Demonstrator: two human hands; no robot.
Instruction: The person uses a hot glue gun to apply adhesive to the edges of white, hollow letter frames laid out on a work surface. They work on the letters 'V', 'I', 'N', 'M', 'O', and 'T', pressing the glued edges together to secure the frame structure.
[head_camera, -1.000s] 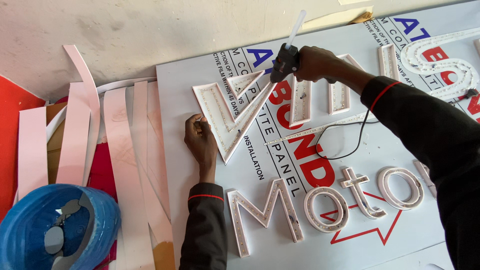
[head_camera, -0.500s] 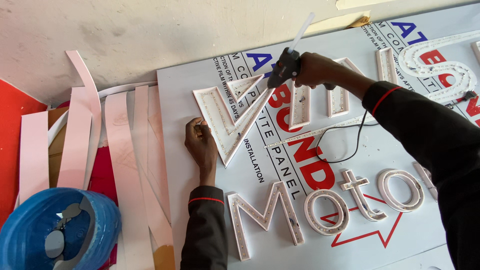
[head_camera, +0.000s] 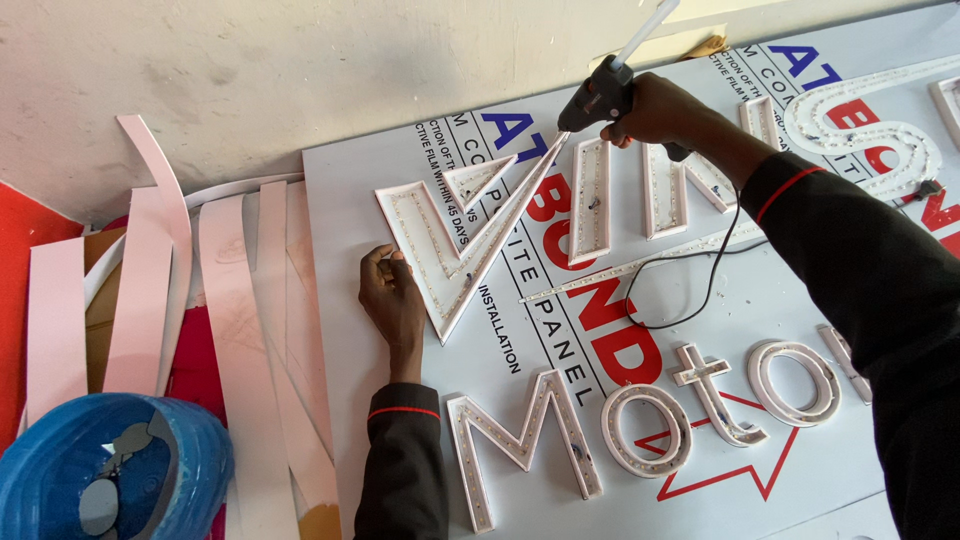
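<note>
from my head view, my right hand (head_camera: 655, 108) is wrapped tight around the glue gun (head_camera: 598, 97), its tip meeting the upper right arm of the big v-shaped letter (head_camera: 455, 235), near the top edge of the white panel (head_camera: 800, 300). my left hand (head_camera: 393, 295) lies with fingers curled against the letter's lower left side, gripping nothing, bracing it flat so it can't slide. pink strips (head_camera: 240, 330) lie off the panel's left edge.
</note>
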